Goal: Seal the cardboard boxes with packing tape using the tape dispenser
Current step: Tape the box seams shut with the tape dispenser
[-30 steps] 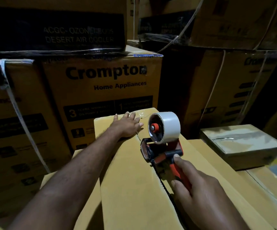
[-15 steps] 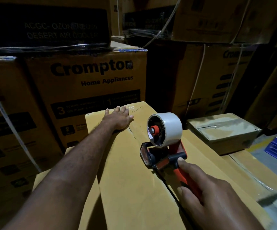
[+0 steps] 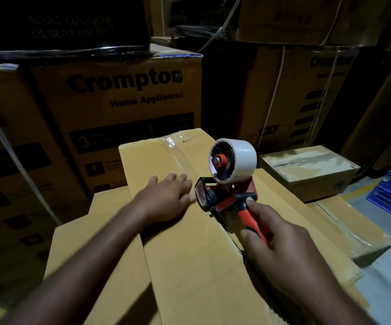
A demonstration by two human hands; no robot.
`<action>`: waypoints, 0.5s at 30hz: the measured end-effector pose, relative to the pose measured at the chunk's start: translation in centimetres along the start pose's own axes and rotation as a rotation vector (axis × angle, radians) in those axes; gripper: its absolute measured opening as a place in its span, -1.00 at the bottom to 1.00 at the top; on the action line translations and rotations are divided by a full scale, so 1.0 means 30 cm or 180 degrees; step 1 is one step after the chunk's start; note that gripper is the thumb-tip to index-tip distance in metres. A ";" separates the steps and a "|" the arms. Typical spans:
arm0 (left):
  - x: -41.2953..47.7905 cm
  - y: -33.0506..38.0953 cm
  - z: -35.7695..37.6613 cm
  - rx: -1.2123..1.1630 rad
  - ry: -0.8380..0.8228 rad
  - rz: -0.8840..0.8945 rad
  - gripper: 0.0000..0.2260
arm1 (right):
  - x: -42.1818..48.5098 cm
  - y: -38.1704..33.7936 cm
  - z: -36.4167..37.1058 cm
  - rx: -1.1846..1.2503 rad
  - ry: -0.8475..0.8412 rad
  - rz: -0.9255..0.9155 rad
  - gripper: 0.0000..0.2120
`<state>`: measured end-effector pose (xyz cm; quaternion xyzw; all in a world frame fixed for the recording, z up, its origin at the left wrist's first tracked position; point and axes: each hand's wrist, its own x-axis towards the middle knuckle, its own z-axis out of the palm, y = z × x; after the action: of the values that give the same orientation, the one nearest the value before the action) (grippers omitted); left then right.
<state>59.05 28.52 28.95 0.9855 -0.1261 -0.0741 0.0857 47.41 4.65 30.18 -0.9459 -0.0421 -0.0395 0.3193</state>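
Draws the left hand (image 3: 166,200) back off the far end of the cardboard box (image 3: 189,266), where it pressed down a second ago, and sets it just left of the tape dispenser (image 3: 225,195), fingertips close to the front guard. Drags the tape dispenser nearer along the centre seam meanwhile, leaving a glossy strip of packing tape (image 3: 178,148) on the box beyond the dispenser, out to the far edge. Means, most likely, a seam sealed on the stretch beyond the dispenser and open behind it, where a dark gap shows between the flaps. Suggests a pull partway done, with the left hand shifted to steady the flap beside the dispenser.

Lays the left hand flat, palm down, fingers straight and slightly spread, on the flap left of the dispenser, gripping nothing; blurs it a little, so cannot tell whether the fingertips touch the guard. Wraps the right hand (image 3: 281,252) round the red handle at the near side of the dispenser, forefinger stretched forward onto the black top bar. Holds the dispenser tilted, white tape roll (image 3: 239,158) on top, front end down on the seam. Reaches both forearms in from behind the dispenser.

Leaves a smaller taped box (image 3: 307,170) to the right of the dispenser and a printed Crompton carton (image 3: 124,90) beyond it.
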 end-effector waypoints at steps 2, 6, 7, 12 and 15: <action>-0.191 0.128 0.027 0.0201 -0.0022 0.0027 -0.51 | 0.021 0.006 -0.025 -0.0012 -0.0013 -0.0046 -0.45; -0.443 0.427 0.065 -0.0070 -0.0358 0.0404 -0.53 | 0.082 0.026 -0.083 0.0001 -0.0221 -0.0168 -0.46; -0.468 0.491 0.089 -0.0263 -0.0486 0.0485 -0.43 | 0.096 0.029 -0.096 0.0058 -0.0296 -0.0200 -0.46; -0.491 0.612 0.182 0.0071 -0.0123 0.0041 -0.26 | 0.121 0.048 -0.131 0.0162 -0.0433 -0.0384 -0.47; -0.498 0.663 0.238 0.0175 -0.0351 -0.0010 -0.42 | 0.118 0.063 -0.133 0.0238 -0.0465 -0.0433 -0.47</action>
<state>38.85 12.38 27.57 0.9821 -0.1310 -0.1250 0.0514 50.93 0.93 32.55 -0.9286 -0.1309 0.0095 0.3470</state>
